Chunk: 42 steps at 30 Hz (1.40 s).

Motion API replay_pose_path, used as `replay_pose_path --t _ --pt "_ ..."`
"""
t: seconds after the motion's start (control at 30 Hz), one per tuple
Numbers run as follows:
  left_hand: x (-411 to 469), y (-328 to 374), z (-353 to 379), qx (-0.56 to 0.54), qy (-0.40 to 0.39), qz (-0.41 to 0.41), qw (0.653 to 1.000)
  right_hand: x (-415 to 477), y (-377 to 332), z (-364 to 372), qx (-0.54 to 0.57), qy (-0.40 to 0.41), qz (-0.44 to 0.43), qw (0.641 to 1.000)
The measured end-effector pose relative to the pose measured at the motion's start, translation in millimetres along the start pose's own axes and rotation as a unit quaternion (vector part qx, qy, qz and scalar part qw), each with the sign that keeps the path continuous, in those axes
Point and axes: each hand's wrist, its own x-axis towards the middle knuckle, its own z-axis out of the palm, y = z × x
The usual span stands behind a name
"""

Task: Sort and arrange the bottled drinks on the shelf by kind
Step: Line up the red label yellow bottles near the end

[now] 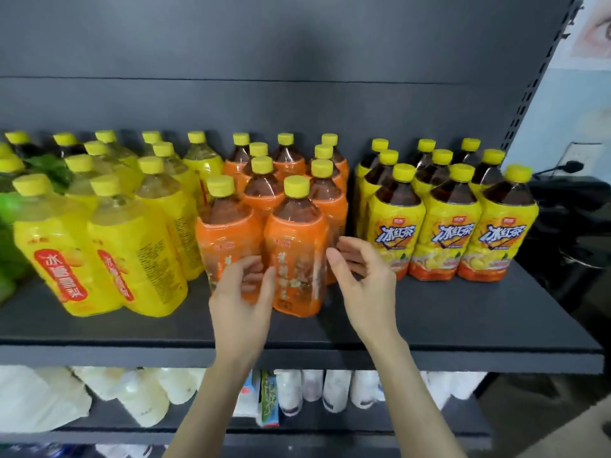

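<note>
Both hands reach to the front orange-label bottles on the shelf [429, 312].

Left hand [241, 292] curls loosely, fingers apart, against the front-left orange-label bottle [228, 239]; whether it grips is unclear. Right hand [363, 276] is spread just right of the front-right orange-label bottle [296, 246], thumb near its label, fingers not closed on it. Pale-drink yellow-label bottles [99, 246] stand in rows to the left, iced-tea bottles [453, 239] in rows to the right, with green-label bottles [13, 206] at the far left edge.
</note>
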Motion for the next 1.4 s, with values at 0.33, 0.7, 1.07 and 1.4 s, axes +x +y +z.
replay_pose_path --t 0.33,0.7,1.07,1.4 --pt "28 -35 -26 -0.002 0.017 -0.049 0.999 -6 5 54 0.012 -0.018 0.083 0.996" --pt "36 -56 -20 -0.04 -0.06 -0.1 0.992 -18 20 15 0.009 0.069 0.046 0.997" --pt "27 -48 -16 -0.146 -0.18 -0.093 0.968 -13 26 -1 0.025 0.082 0.068 0.994" --pt "19 -45 -27 -0.19 -0.222 -0.102 0.951 -47 -1 41 0.08 0.042 -0.001 0.996"
